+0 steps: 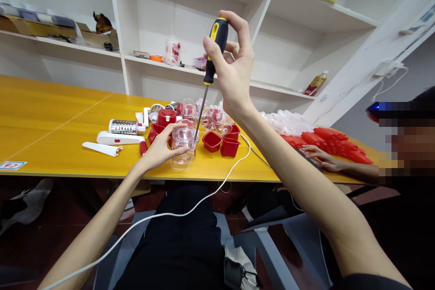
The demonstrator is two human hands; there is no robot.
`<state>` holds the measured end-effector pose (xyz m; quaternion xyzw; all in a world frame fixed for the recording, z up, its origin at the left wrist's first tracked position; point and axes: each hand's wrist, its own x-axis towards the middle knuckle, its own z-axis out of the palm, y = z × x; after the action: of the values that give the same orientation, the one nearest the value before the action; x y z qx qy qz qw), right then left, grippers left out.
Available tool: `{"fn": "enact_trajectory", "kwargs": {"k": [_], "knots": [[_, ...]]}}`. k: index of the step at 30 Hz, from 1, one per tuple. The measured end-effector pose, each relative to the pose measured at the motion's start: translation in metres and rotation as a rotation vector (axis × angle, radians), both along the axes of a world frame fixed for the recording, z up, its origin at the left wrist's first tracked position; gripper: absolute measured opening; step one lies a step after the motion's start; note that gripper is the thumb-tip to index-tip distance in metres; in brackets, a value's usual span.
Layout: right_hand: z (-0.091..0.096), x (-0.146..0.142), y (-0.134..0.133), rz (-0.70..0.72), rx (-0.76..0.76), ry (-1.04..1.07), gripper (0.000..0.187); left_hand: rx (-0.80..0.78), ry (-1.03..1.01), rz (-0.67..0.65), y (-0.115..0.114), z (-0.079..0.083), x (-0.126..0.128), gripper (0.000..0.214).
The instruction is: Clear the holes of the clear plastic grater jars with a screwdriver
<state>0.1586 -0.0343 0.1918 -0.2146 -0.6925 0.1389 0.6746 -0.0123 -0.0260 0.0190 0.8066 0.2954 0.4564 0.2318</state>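
Head view: right hand [235,72] grips screwdriver [210,70], left hand [159,148] clear container [181,161], near table edge [102,174].

On the table [44,113], the grater drum [123,127] lies left of the front housing [180,161], shelves [163,13] behind

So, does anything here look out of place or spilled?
Perhaps the thin white cable: it loops loosely across the front edge of the yellow table and the person's lap, where it could snag. No spill or damage shows.
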Motion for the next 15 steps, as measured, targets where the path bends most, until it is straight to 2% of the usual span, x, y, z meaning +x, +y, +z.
{"fn": "enact_trajectory", "kwargs": {"k": [9, 12, 15], "knots": [[0.001, 0.006, 0.009, -0.035, -0.102, 0.076, 0.06, -0.019, 0.013, -0.043, 0.001, 0.003, -0.006, 0.063], [0.0, 0.009, 0.011, -0.046, -0.127, 0.128, 0.057, -0.02, -0.011, -0.066, 0.004, 0.003, -0.011, 0.064], [-0.001, 0.01, 0.01, -0.06, -0.124, 0.169, 0.052, -0.045, -0.007, -0.028, 0.007, 0.003, -0.014, 0.06]]}}
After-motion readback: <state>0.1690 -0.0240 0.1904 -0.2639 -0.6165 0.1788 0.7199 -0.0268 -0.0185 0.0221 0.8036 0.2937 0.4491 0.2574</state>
